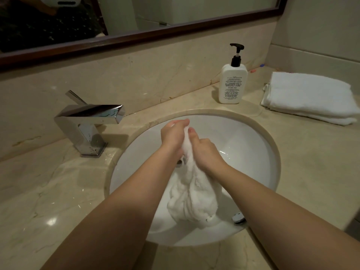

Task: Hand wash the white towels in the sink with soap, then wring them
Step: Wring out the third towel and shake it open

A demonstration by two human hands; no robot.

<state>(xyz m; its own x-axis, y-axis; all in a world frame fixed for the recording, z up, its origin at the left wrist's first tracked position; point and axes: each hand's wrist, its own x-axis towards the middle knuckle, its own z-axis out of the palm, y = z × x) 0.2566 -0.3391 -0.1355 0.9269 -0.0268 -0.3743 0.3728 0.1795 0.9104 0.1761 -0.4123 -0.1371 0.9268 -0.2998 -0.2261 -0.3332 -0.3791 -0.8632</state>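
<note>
Currently, both hands meet over the middle of the sink (259, 145). The left hand (173, 135) has its fingers (180, 122) curled around the upper end of a wet white towel (192, 201), gripping it. The right hand (206, 152) is clenched on the same towel just below, with the thumb lying along the bunched cloth. The remainder of the towel hangs down in a gathered mass into the basin, toward its near side. Inside the basin, a metal stopper (238, 218) lies at the near right. On the table (48, 191), a soap bottle (232, 82) stands at the far edge, and folded towels (309, 98) lie stacked toward the far right corner. A tap (87, 121) stands left of the basin.
</note>
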